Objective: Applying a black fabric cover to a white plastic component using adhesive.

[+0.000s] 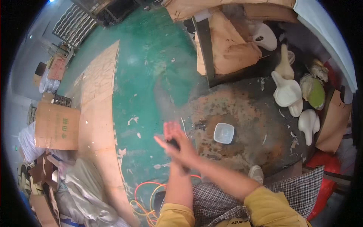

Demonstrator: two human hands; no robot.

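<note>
Both hands meet in front of me over the green floor, smeared by motion. My right hand (183,148) comes in from the right and lies across my left hand (172,153), covering most of it. Between them shows a dark object (173,143); its kind is not clear. A dark part also sticks out below the right hand by the left wrist. Beyond the fingers is a blurred pinkish-red patch (172,129) that I cannot make out. A white square bowl (224,133) stands to the right of the hands, apart from them.
Pale saddle-shaped pieces (288,94) lie at the right beside a green spongy lump (314,92). Brown cardboard (230,49) lines a dark-framed stand ahead. A carton (57,126) and grey sacks (89,189) fill the left. Coiled hoses (145,206) lie near my legs.
</note>
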